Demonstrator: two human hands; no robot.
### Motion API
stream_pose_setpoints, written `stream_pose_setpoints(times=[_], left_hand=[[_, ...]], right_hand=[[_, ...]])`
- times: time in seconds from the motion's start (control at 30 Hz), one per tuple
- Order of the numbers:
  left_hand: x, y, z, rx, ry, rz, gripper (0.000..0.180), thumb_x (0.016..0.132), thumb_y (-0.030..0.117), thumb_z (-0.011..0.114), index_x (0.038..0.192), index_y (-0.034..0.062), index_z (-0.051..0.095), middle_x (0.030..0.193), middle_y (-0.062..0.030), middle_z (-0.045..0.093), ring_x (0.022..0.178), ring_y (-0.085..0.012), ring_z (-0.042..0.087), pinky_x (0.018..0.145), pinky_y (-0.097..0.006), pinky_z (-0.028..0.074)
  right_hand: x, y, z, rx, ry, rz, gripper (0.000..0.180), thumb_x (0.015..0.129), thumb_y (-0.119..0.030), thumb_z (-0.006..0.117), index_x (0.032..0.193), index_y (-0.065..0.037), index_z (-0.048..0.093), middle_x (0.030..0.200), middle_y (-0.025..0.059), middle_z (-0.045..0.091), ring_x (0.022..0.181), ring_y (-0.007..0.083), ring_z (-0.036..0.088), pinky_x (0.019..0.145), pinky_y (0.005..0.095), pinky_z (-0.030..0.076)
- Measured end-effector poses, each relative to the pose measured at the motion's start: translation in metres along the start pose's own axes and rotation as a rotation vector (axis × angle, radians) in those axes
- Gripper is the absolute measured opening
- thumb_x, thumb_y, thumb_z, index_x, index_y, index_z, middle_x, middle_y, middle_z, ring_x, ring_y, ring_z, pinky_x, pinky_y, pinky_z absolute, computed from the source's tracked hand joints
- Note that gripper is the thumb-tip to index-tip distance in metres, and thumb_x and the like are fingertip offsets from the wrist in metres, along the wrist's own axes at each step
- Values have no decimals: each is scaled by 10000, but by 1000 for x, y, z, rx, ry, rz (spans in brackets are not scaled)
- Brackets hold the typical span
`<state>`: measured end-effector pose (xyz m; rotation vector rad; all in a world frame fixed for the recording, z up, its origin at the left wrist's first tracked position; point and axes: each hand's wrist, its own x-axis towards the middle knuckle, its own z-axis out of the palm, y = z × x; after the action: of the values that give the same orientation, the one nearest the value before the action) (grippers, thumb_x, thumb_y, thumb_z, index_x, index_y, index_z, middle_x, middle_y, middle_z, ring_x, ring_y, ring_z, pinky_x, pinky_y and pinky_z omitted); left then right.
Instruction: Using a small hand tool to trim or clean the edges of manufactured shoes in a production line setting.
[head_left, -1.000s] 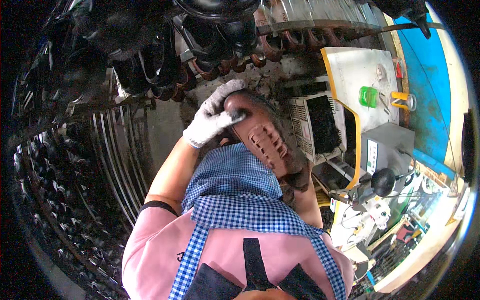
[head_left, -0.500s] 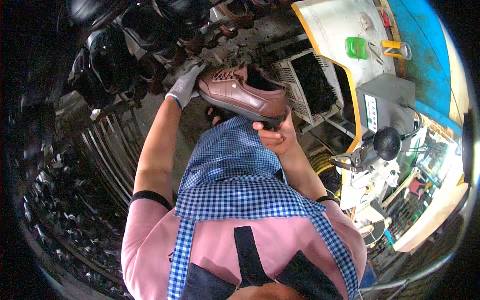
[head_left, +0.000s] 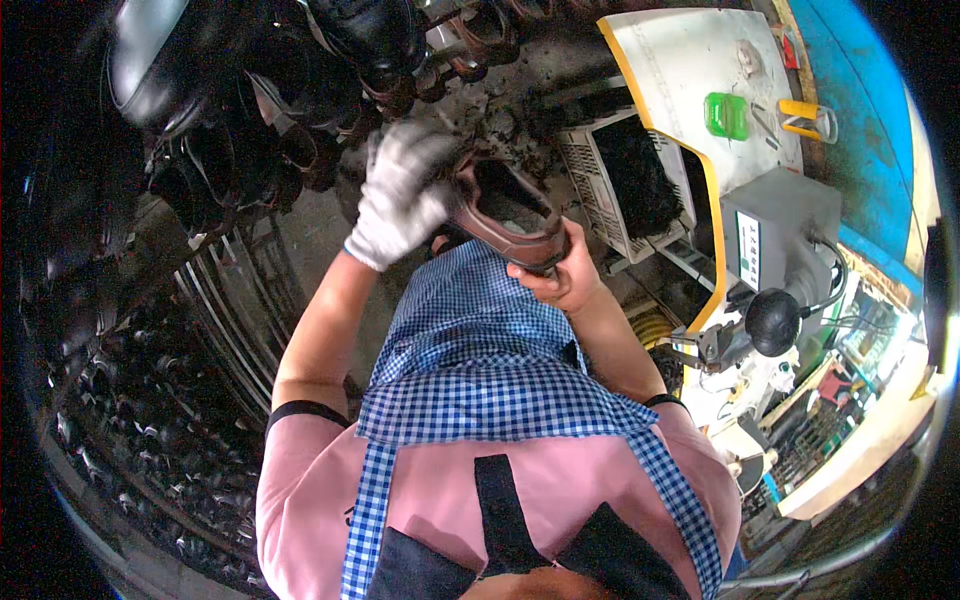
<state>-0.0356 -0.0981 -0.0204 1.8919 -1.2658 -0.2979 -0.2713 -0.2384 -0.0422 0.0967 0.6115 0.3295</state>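
Observation:
A brown leather shoe [head_left: 520, 226] is held in front of my apron, its opening turned up and its heel toward my right side. My bare right hand [head_left: 566, 272] is closed around the heel end, fingers under the sole. At the toe end is my left hand [head_left: 400, 192] in a white glove, smeared by motion. It covers the front of the shoe, and its fingers cannot be made out, nor whether it grips or only touches the leather.
Black and brown shoes [head_left: 375, 45] hang on a rack at the upper left. More shoes [head_left: 150, 440] fill racks at the lower left. A light plastic crate [head_left: 600, 200] lies beyond my right hand, beside a yellow-edged worktable [head_left: 680, 80] carrying a green container [head_left: 726, 116] and a grey machine [head_left: 790, 225].
The shoe has turned so its opening now faces up more. My left hand has moved from beside the toe to over the front of the shoe. The right hand keeps hold of the heel.

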Motion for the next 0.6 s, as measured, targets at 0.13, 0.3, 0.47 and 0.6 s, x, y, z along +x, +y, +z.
stream_pose_setpoints(times=[0.13, 0.3, 0.47, 0.6], left_hand=[[0, 53, -10, 364, -347, 333, 409, 602, 320, 660, 945, 97, 641, 1040, -50, 574, 1210, -258, 408, 1033, -577, 207], [0, 42, -14, 211, -225, 276, 266, 563, 200, 674, 777, 57, 608, 789, -45, 598, 1021, -274, 542, 997, -436, 334], [-18, 49, -20, -960, 413, -687, 200, 814, 95, 628, 998, 31, 584, 937, -17, 618, 882, -135, 581, 790, -284, 460], [-23, 60, -42, -1344, 361, -940, 263, 770, 66, 660, 1019, 24, 587, 993, -54, 621, 924, -148, 580, 836, -288, 454]], right_hand=[[4, -14, 15, -317, 126, -28, 769, 834, -610, 306, 1250, 33, 383, 816, 192, 558, 379, 79, 359, 291, 145, 265], [2, -3, 33, -464, 89, -339, 620, 875, -573, 337, 1143, -26, 449, 938, 154, 571, 366, 67, 365, 288, 159, 250], [7, 22, 74, -1944, 485, -1060, 810, 610, -290, 780, 1265, -49, 370, 1125, 178, 527, 777, 260, 618, 628, 298, 510], [5, 25, 81, -2075, 466, -1103, 675, 617, -281, 777, 1164, -2, 496, 939, 164, 621, 802, 283, 639, 647, 336, 511]])
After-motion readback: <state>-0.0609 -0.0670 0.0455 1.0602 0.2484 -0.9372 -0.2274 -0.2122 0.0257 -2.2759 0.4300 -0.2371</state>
